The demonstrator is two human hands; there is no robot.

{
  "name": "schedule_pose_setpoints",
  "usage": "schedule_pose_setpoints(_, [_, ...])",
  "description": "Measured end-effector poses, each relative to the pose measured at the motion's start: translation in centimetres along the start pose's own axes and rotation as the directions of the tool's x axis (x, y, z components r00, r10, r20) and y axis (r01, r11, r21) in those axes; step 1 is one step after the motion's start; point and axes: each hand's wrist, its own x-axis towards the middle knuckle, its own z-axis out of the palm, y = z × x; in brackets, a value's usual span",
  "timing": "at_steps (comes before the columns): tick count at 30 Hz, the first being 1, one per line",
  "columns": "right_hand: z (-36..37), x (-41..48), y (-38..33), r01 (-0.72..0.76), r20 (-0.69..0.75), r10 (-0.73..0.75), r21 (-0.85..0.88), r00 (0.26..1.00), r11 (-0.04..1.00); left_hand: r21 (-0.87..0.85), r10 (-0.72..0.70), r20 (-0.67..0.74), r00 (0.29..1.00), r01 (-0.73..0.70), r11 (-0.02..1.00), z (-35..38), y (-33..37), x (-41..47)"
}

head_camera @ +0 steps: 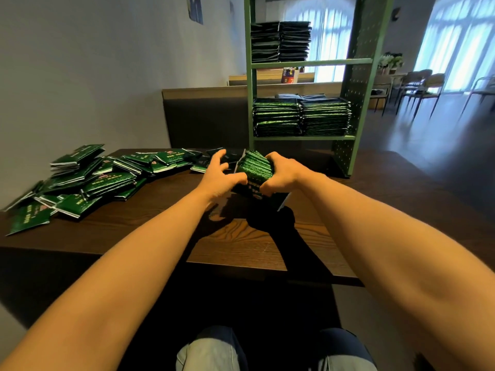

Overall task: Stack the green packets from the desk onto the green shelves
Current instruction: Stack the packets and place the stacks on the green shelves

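Gripping packet bundle (254, 167), right hand (282, 174) fingers curled; left hand (219, 176) fingers splayed, thumb touching.

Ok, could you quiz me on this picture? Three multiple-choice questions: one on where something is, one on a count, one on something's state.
1. Where is the loose pile of packets?
A) on the left part of the desk
B) on the floor
C) on a chair

2. How many stacks stand side by side on the upper shelf?
A) one
B) two
C) five

3. The bundle of packets is:
A) lying untouched
B) held in the right-hand grip
C) hanging on the wall

Answers: 1 A, the pile spreads over the desk's left side. 2 B, two dark stacks sit next to each other. 3 B, that grip's fingers curl round it, while the left-hand grip touches its side.
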Motion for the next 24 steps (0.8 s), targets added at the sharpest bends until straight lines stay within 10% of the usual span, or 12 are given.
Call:
schedule_pose_setpoints(4, [-0.9,-0.1,-0.9,-0.007,0.141,0.047,-0.271,0.989,0.962,0.582,0.208,0.272,0.939,-0.333,0.742,-0.2,1.4,0.4])
schedule_pose_setpoints(11, [0.3,-0.1,-1.3,0.04,0.269,0.072,-0.387,0.96,0.921,0.903,-0.192,0.387,0.902,-0.328,0.277,2.7,2.3,0.9])
schedule_pose_setpoints(24, [0.6,0.2,-0.3,0.045,0.258,0.051,-0.354,0.965,0.934,0.909,-0.259,0.376,0.889,-0.3,0.29,3.9,3.2,1.3])
